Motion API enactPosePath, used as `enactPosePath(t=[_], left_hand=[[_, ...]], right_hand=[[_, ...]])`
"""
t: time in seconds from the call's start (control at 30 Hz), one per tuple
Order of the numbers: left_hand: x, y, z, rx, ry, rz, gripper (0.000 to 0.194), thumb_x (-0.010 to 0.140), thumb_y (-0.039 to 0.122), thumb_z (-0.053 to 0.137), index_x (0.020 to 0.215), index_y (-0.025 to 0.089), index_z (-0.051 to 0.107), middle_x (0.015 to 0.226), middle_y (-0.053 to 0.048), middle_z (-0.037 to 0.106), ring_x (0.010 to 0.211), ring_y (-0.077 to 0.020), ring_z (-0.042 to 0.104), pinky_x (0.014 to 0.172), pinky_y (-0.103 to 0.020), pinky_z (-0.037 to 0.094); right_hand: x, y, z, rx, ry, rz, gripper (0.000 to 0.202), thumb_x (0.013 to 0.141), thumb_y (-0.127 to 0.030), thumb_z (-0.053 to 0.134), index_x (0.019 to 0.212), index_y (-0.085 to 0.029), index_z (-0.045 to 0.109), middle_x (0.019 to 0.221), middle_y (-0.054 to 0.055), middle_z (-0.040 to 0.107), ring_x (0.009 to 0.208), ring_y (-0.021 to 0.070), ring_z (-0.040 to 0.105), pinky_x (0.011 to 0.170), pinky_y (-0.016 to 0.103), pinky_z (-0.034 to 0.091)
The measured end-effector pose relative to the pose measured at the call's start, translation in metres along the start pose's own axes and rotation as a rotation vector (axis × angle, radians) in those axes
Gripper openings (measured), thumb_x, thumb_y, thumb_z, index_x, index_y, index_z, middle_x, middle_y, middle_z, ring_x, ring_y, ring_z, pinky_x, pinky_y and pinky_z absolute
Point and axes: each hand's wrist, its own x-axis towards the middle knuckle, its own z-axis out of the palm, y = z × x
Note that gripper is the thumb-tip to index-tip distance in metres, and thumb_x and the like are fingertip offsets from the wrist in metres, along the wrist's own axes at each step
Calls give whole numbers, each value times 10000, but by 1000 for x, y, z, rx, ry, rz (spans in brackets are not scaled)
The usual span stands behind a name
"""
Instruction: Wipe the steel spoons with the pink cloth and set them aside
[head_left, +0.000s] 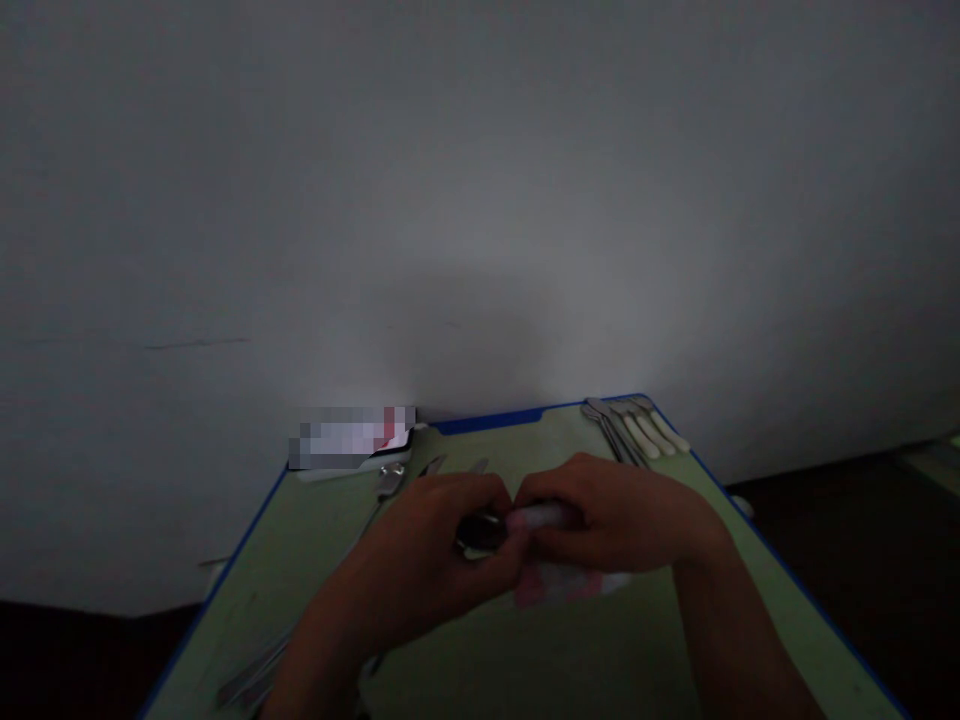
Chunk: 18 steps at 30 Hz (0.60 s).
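Observation:
Both of my hands meet above the middle of a green table with a blue edge (780, 560). My left hand (450, 540) is closed round a dark, shiny metal piece (482, 532), which looks like a spoon's bowl; its handle is hidden. Pinched in my right hand (600, 515) is a pink and white cloth (559, 583), part of it hanging below the fingers. The cloth touches the metal piece and my left fingertips.
Several forks and other utensils, some white-handled (641, 437), lie at the back right. A blurred-out flat object (345, 440) rests at the back left. Near my left arm are a spoon (390, 478) and more metal utensils (251, 675). A grey wall stands behind.

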Motion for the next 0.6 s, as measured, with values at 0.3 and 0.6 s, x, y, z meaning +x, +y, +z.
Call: enactPosePath(t=[0.3, 0.6], left_hand=[[0, 1, 0, -14, 9, -7, 162, 814, 292, 530, 715, 175, 585, 614, 26, 605, 551, -98, 539, 497, -186, 373], [1, 1, 0, -4, 8, 0, 162, 820, 289, 527, 718, 177, 585, 599, 32, 598, 530, -91, 527, 495, -188, 376]], right_hand=[[0, 1, 0, -19, 7, -23, 332, 870, -444, 477, 953, -158, 623, 792, 34, 654, 656, 108, 556, 561, 219, 338], [0, 2, 0, -20, 3, -16, 338, 871, -449, 478, 968, -161, 624, 793, 35, 653, 660, 109, 560, 574, 222, 347]])
